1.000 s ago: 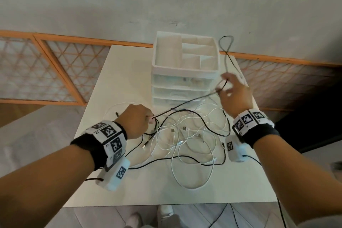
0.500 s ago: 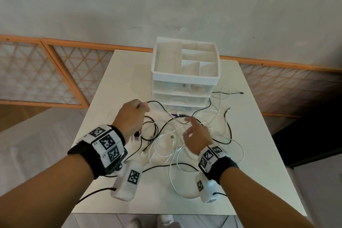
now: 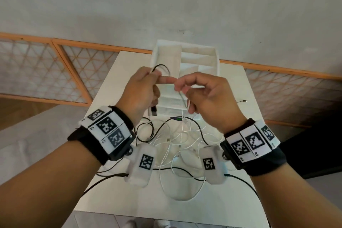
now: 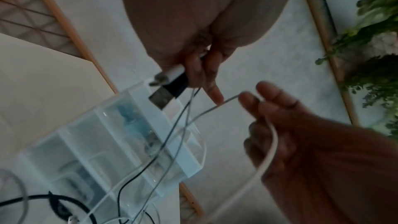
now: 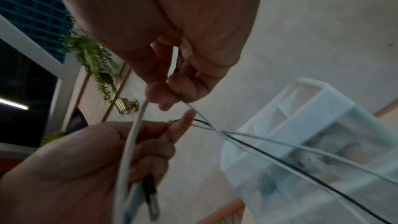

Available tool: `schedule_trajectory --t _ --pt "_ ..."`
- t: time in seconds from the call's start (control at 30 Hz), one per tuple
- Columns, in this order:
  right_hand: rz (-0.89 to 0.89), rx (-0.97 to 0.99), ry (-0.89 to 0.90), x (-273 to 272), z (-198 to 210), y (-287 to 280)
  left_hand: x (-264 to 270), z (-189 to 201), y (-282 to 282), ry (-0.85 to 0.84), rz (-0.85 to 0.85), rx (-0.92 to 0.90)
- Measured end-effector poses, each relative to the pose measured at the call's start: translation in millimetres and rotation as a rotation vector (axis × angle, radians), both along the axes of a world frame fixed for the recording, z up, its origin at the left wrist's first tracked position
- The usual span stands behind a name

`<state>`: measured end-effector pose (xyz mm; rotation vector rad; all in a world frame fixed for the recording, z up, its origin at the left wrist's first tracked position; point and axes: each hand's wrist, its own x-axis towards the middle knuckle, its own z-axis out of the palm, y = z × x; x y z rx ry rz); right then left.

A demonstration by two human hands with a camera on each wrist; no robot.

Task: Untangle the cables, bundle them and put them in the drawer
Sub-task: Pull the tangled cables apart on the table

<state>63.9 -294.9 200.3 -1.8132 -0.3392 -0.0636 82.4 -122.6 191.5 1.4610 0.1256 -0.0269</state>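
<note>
Both hands are raised above the table in front of the white drawer unit. My left hand grips a black cable and a white one together. Their USB plugs hang below its palm, and the left wrist view shows the black plug beside a white one. Close to its right, my right hand pinches a thin white cable, which runs through its fingers. These cables lead down to a tangle of black and white cables on the white table.
The drawer unit stands at the table's far middle, with its top tray divided into compartments. A loose black cable end lies at the table's right side. A wooden lattice railing and a wall are behind the table.
Both hands have risen from the tangle on the table. The left hand brought up the black and white plug ends. The right hand took hold of a white cable.
</note>
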Motion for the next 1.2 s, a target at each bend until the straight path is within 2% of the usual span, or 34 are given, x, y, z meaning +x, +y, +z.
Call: schedule_trajectory --t 0.07,0.17,0.23,0.5,0.67,0.8,0.83,0.9,0.97,1.07,1.13,1.2 --pt "-0.05 0.059 -0.079 4.7 15.8 -4.2 -3.5 0.6 -10.4 -0.003 -0.086 0.009" --pt "-0.159 0.168 -0.167 14.1 32.9 -13.5 -11.8 -12.9 -13.6 0.025 -0.252 0.107" --pt "-0.22 0.206 -0.188 17.8 37.3 -19.7 -14.4 -21.6 -10.0 0.046 -0.306 0.17" --pt "-0.501 0.325 -0.254 28.8 39.8 -39.6 -6.7 -51.8 29.1 0.187 -0.232 0.257" --pt "-0.576 0.252 -0.196 36.8 30.1 -34.3 2.0 -62.7 58.7 0.258 -0.235 0.342" --pt "-0.671 0.025 -0.06 41.5 10.0 -38.1 7.3 -66.8 86.5 0.265 -0.266 0.468" --pt "-0.626 -0.104 0.021 40.1 5.3 -37.3 9.5 -63.7 89.7 0.249 -0.248 0.485" --pt "-0.416 -0.477 0.154 29.8 -4.7 -26.4 16.2 -50.3 89.7 0.193 -0.17 0.452" --pt "-0.145 -0.744 0.185 14.9 -12.5 -4.0 21.8 -30.3 78.9 0.152 -0.096 0.309" --pt "0.166 -0.796 0.134 -0.5 -16.5 33.6 20.7 -9.1 51.0 0.074 -0.226 0.15" --pt "0.183 -0.796 0.031 1.1 -13.8 46.2 17.1 -9.9 35.9 0.013 -0.39 0.177" --pt "0.069 -0.706 0.003 7.9 -7.5 43.9 14.9 -17.5 31.4 -0.033 -0.505 0.309"
